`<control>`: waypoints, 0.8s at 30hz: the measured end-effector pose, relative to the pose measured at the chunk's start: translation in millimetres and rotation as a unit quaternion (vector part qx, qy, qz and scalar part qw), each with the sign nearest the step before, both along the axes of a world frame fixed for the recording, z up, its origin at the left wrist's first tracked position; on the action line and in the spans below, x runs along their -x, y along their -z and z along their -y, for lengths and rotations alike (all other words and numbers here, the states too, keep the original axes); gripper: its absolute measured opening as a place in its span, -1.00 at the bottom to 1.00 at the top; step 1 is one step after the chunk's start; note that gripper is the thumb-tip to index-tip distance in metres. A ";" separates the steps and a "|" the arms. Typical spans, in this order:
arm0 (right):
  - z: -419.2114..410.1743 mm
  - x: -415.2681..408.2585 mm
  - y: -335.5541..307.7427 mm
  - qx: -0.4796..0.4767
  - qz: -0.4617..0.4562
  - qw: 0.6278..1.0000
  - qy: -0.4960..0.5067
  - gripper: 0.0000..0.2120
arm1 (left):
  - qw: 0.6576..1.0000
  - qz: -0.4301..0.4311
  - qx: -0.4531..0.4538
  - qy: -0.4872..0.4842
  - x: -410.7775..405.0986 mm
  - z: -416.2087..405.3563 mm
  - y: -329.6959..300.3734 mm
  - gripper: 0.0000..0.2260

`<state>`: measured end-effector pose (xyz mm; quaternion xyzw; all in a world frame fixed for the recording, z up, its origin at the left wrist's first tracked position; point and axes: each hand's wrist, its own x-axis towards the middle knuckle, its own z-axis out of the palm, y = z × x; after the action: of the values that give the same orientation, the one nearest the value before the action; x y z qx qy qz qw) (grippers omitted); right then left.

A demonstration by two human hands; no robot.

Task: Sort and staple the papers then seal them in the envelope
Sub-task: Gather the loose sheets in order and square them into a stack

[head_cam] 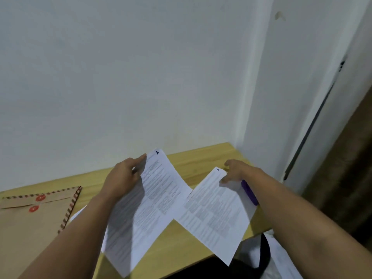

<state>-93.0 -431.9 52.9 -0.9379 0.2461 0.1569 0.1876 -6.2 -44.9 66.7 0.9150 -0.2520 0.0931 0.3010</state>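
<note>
My left grip [122, 174] is pinching page 2 [153, 200] at frame centre; my right grip [234, 171], fingers apart, is pressing page 6 [213, 214] against the counter [193, 164].

**Two numbered sheets, envelope and stapler**

The printed sheet marked 2 [159, 190] stands tilted off the tabletop at centre frame, its lower corner overlapping the sheet marked 6 [215, 214], which overhangs the near edge. A brown envelope [30, 220] with striped border and red discs lies flat at lower left. A purple stapler [249, 192] lies right of the sheets.
</note>
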 end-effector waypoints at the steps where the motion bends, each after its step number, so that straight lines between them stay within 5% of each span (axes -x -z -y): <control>1: 7.1 -8.9 11.7 0.006 -0.009 1.000 0.000 -0.02 | 1.000 0.000 0.000 -0.001 -5.5 1.9 5.6 -0.47; 5: 41.1 -52.2 57.8 -0.007 -0.007 1.000 -0.004 0.09 | 1.000 -0.007 0.009 0.016 -21.4 7.1 28.1 -0.45; 11: 17.0 -55.2 28.3 -0.064 0.033 0.997 0.021 -0.65 | 0.999 -0.037 0.008 0.015 -39.4 9.5 53.9 -0.47; 16: 14.3 -57.8 29.1 -0.090 0.087 0.992 0.029 -0.78 | 0.998 -0.050 0.042 0.012 -42.5 3.4 58.1 -0.53; 19: 10.9 -59.7 21.8 -0.096 0.135 0.986 0.032 -0.66 | 0.996 -0.060 0.060 0.007 -38.5 0.4 54.6 -0.52; 24: 3.4 -57.0 15.7 -0.157 0.285 0.944 0.054 -0.88 | 0.996 -0.043 0.077 0.022 -24.0 -2.2 33.3 -0.47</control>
<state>-36.0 -435.3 37.2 -0.8874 0.2053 -0.0907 0.4026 17.8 -42.7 33.4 0.8866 -0.2509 0.0665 0.3828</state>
